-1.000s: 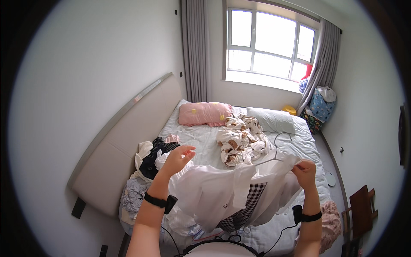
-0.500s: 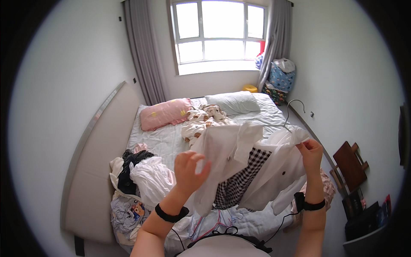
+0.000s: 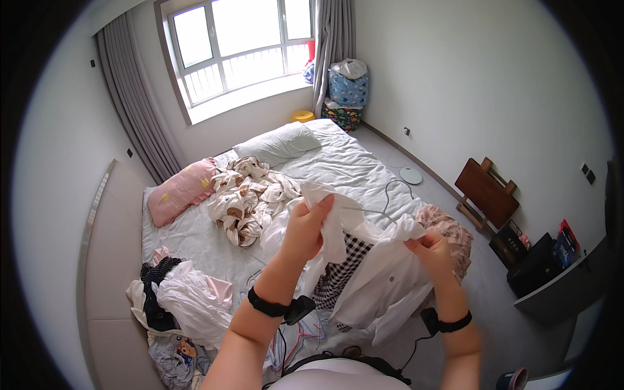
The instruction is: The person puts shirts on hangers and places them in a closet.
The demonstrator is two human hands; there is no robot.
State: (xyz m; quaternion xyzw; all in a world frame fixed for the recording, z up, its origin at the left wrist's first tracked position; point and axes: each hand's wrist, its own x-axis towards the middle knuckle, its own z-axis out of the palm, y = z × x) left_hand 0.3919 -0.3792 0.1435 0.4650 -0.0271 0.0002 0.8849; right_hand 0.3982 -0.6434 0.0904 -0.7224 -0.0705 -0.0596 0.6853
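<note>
Between my two hands hangs a white shirt [image 3: 390, 276] with a black-and-white checked fabric part [image 3: 342, 263] showing at its open front. My left hand [image 3: 307, 227] is closed on the shirt's upper left edge, thumb on top. At the upper right edge, my right hand [image 3: 430, 255] pinches the white cloth. A grey hanger [image 3: 389, 198] juts out of the neck opening, its hook pointing away from me; the rest of it is mostly hidden by the cloth. Several thin coloured hangers [image 3: 305, 333] lie on the bed below the shirt.
The bed [image 3: 338, 159] carries a crumpled patterned blanket [image 3: 244, 198], a pink pillow [image 3: 182, 192] and a pale pillow [image 3: 278, 144]. Piled clothes [image 3: 195, 299] lie at its left. A pink ruffled cloth [image 3: 448, 231] is beyond my right hand. A brown folding table [image 3: 487, 194] leans by the wall.
My left hand, open and apart before, now grips the shirt's left edge. The hanger's hook has tipped away and lower. The view has swung to the right.
</note>
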